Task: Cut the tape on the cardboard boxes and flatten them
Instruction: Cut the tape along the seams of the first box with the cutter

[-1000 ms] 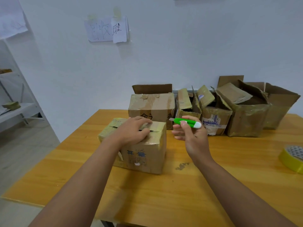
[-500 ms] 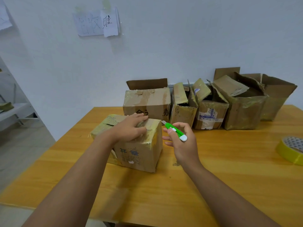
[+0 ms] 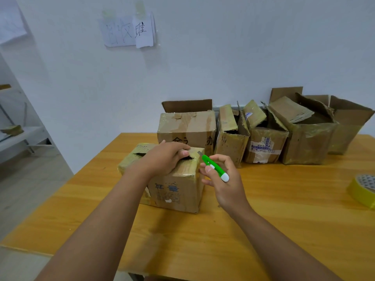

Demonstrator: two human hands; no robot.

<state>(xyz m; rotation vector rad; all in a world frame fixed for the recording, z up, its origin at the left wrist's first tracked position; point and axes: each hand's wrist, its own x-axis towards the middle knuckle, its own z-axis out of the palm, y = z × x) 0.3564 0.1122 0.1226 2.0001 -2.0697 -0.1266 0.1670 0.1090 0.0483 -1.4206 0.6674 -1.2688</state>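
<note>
A small taped cardboard box with blue print on its front stands on the wooden table in front of me. My left hand lies on its top, with the fingers curled into a dark gap between the flaps. My right hand grips a green and white utility knife just right of the box. Its short blade points at the box's top right corner.
Several opened, torn cardboard boxes stand in a row along the white wall at the back. A yellow tape roll lies at the table's right edge. A metal shelf stands off to the left, past the table's left edge.
My right hand has brought the knife down and left, from level beside the box to slanted with its blade at the box's top corner. My left hand's fingers have dug into the flap gap.
</note>
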